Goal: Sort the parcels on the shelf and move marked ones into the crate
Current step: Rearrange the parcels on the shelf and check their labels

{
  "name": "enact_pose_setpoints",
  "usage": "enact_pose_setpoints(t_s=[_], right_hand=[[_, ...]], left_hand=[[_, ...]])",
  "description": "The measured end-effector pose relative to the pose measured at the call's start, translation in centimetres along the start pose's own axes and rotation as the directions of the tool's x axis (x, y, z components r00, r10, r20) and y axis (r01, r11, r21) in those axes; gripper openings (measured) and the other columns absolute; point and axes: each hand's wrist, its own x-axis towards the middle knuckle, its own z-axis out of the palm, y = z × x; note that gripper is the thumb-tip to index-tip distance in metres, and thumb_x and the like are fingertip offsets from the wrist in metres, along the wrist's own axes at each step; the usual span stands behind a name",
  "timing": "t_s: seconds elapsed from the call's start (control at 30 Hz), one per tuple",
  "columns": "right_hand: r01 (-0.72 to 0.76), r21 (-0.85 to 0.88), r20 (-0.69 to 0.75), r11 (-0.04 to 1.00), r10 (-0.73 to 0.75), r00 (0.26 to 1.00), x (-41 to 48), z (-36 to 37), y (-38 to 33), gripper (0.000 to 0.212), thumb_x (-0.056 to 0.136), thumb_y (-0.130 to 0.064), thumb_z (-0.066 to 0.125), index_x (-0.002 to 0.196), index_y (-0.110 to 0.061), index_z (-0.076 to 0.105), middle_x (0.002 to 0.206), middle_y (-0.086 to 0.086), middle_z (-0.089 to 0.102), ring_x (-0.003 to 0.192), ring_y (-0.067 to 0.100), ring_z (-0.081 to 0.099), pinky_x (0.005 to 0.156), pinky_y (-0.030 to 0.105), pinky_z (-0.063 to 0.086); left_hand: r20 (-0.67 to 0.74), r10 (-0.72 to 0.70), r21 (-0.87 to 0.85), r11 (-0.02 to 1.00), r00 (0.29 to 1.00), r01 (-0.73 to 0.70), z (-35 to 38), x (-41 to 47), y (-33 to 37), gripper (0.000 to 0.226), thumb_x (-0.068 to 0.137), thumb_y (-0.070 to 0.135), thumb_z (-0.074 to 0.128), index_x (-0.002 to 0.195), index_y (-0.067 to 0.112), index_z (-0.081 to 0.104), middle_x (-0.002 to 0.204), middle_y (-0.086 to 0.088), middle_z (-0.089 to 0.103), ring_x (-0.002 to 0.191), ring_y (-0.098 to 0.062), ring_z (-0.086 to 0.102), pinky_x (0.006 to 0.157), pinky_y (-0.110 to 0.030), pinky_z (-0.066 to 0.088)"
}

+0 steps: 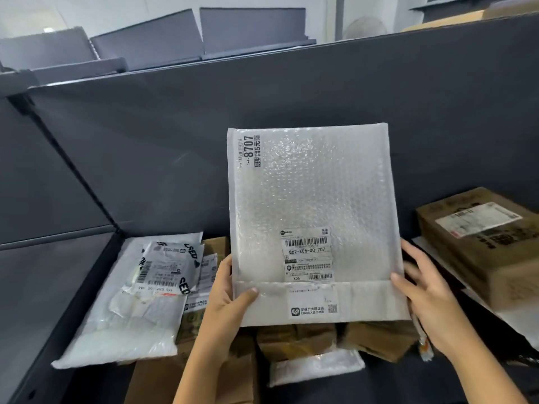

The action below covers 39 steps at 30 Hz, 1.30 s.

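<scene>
I hold a large white bubble mailer (312,199) upright above the shelf, its label side facing me. The label reads 862-X06-00-707, and a strip marked 8707 runs along its top left edge. My left hand (227,298) grips its lower left corner, thumb on the front. My right hand (423,298) holds the lower right edge, thumb on the front and fingers behind. Under the mailer lie crumpled brown parcels (320,339) and a small white bubble mailer (315,368).
At the left of the dark shelf lies a white plastic bag parcel (116,330) with smaller labelled grey bags (169,266) on top. A brown cardboard box (484,243) sits at the right. The dark back panel (175,141) rises behind. No crate is in view.
</scene>
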Motion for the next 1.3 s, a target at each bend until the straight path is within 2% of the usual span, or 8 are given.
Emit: enact_pose_setpoints(t_s=[0.1, 0.23, 0.33, 0.5, 0.63, 0.97, 1.1, 1.3], right_hand=[[0.01, 0.007, 0.005, 1.0, -0.01, 1.0, 0.8, 0.6, 0.5, 0.047, 0.084, -0.027, 0.064, 0.119, -0.055, 0.05, 0.115, -0.015, 0.067, 0.109, 0.01, 0.063, 0.081, 0.027, 0.057], [0.018, 0.008, 0.044, 1.0, -0.018, 0.999, 0.8, 1.5, 0.2, 0.074, 0.056, -0.061, 0.076, 0.124, -0.051, 0.05, 0.119, -0.012, 0.066, 0.105, 0.01, 0.065, 0.081, 0.029, 0.057], [0.061, 0.019, 0.025, 0.998, -0.062, 0.998, 0.8, 1.8, -0.4, 0.059, 0.064, -0.049, 0.071, 0.12, -0.052, 0.053, 0.117, -0.009, 0.067, 0.101, 0.011, 0.067, 0.073, 0.024, 0.058], [0.102, 0.007, 0.014, 0.995, -0.102, 0.995, 0.2, 2.0, -1.8, 0.051, 0.069, -0.033, 0.064, 0.115, -0.054, 0.056, 0.112, -0.011, 0.068, 0.097, 0.01, 0.068, 0.069, 0.021, 0.057], [0.126, -0.014, -0.005, 0.992, -0.126, 0.992, -0.6, 2.0, -2.8, 0.048, 0.076, -0.026, 0.061, 0.114, -0.055, 0.056, 0.105, -0.006, 0.069, 0.09, 0.011, 0.069, 0.066, 0.019, 0.057], [-0.1, -0.056, -0.173, 0.993, 0.089, 0.981, 1.2, -0.8, 0.4, 0.052, 0.091, -0.003, 0.053, 0.111, -0.051, 0.056, 0.113, -0.005, 0.066, 0.101, 0.021, 0.064, 0.072, 0.035, 0.052], [-0.191, -0.09, -0.203, 0.978, 0.169, 0.964, 1.7, -0.7, 1.5, 0.054, 0.09, 0.001, 0.051, 0.123, -0.042, 0.054, 0.11, 0.002, 0.064, 0.096, 0.023, 0.061, 0.07, 0.036, 0.049], [-0.276, -0.102, -0.156, 0.956, 0.258, 0.953, 1.3, 1.6, 3.6, 0.057, 0.086, 0.009, 0.051, 0.122, -0.036, 0.054, 0.111, 0.005, 0.06, 0.095, 0.023, 0.06, 0.071, 0.033, 0.048]], left_hand=[[-0.049, 0.0, 0.011, 1.0, 0.999, 0.001, -0.7, -0.3, -0.1, 0.062, 0.072, 0.014, 0.064, 0.122, 0.047, 0.048, 0.127, 0.0, 0.061, 0.109, -0.024, 0.064, 0.086, -0.039, 0.056], [-0.075, 0.03, 0.01, 1.0, 0.997, -0.029, -1.7, -0.1, -0.3, 0.078, 0.079, 0.007, 0.064, 0.129, 0.062, 0.038, 0.147, 0.015, 0.041, 0.126, -0.025, 0.053, 0.096, -0.049, 0.05], [-0.09, 0.031, 0.045, 0.999, 0.995, -0.028, -1.7, 0.4, -0.7, 0.082, 0.074, 0.01, 0.059, 0.131, 0.063, 0.035, 0.15, 0.027, 0.03, 0.139, -0.027, 0.036, 0.108, -0.058, 0.035], [-0.166, 0.025, 0.109, 0.994, 0.986, -0.007, -0.3, 0.8, -0.7, 0.072, 0.085, 0.006, 0.055, 0.131, 0.058, 0.037, 0.13, 0.05, 0.033, 0.133, 0.007, 0.028, 0.117, -0.04, 0.024], [-0.141, -0.034, 0.082, 0.996, 0.989, 0.046, 0.5, 1.2, -1.1, 0.071, 0.079, 0.015, 0.06, 0.13, 0.059, 0.038, 0.134, 0.043, 0.033, 0.135, -0.003, 0.034, 0.116, -0.041, 0.028], [-0.009, 0.07, 0.463, 0.885, 0.997, -0.058, 2.9, 0.6, -0.5, 0.064, 0.093, 0.015, 0.047, 0.14, 0.046, 0.015, 0.132, 0.035, 0.026, 0.111, 0.034, 0.024, 0.107, -0.014, 0.024], [-0.026, 0.023, 0.679, 0.734, 0.999, 0.001, 3.6, 0.0, -1.9, 0.069, 0.095, 0.038, 0.048, 0.15, 0.032, 0.007, 0.149, 0.005, 0.009, 0.098, 0.008, 0.04, 0.082, -0.008, 0.033], [-0.174, -0.076, 0.891, 0.412, 0.982, 0.19, 3.0, -0.3, -4.7, 0.099, 0.071, 0.076, 0.021, 0.152, 0.021, 0.003, 0.156, -0.007, -0.008, 0.14, -0.034, 0.017, 0.111, -0.041, 0.025]])
